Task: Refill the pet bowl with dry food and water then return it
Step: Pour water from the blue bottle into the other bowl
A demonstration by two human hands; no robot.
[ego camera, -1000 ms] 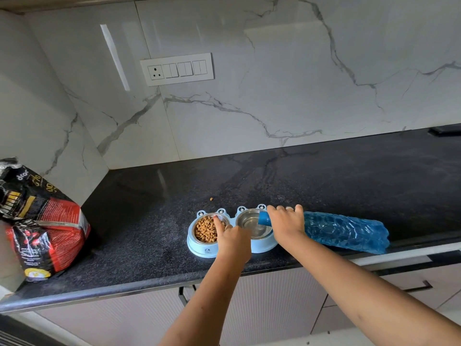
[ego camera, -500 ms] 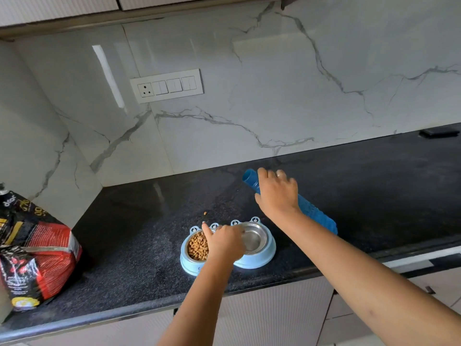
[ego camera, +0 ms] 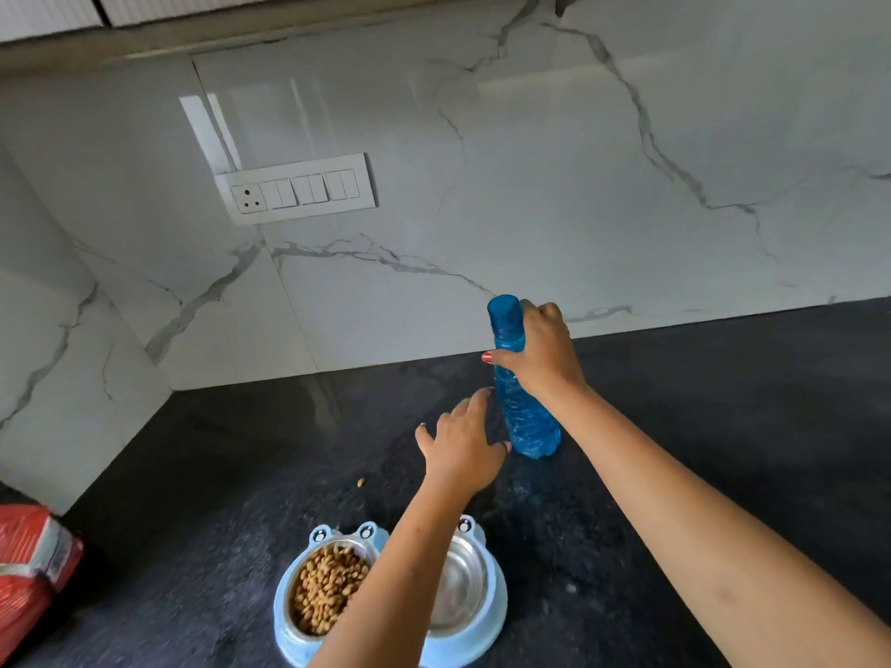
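A light blue double pet bowl [ego camera: 496, 619] sits near the counter's front edge. Its left steel cup holds brown dry food [ego camera: 328, 588]; its right steel cup [ego camera: 458, 590] looks shiny, and I cannot tell how much water it holds. A blue water bottle [ego camera: 525, 421] stands upright on the black counter behind the bowl, uncapped. My right hand [ego camera: 542, 351] is closed around the bottle's neck. My left hand [ego camera: 460, 450] hovers with fingers spread just left of the bottle's lower body, holding nothing; its forearm crosses over the bowl.
A red pet food bag [ego camera: 33, 566] lies at the far left of the black counter [ego camera: 217, 474]. One loose kibble [ego camera: 360, 482] lies behind the bowl. A white switch panel [ego camera: 296, 188] sits on the marble backsplash. Cabinets hang overhead.
The bottle went from lying tilted over the bowl's right cup to standing upright further back. My left hand left the bowl's rim and moved up toward the bottle.
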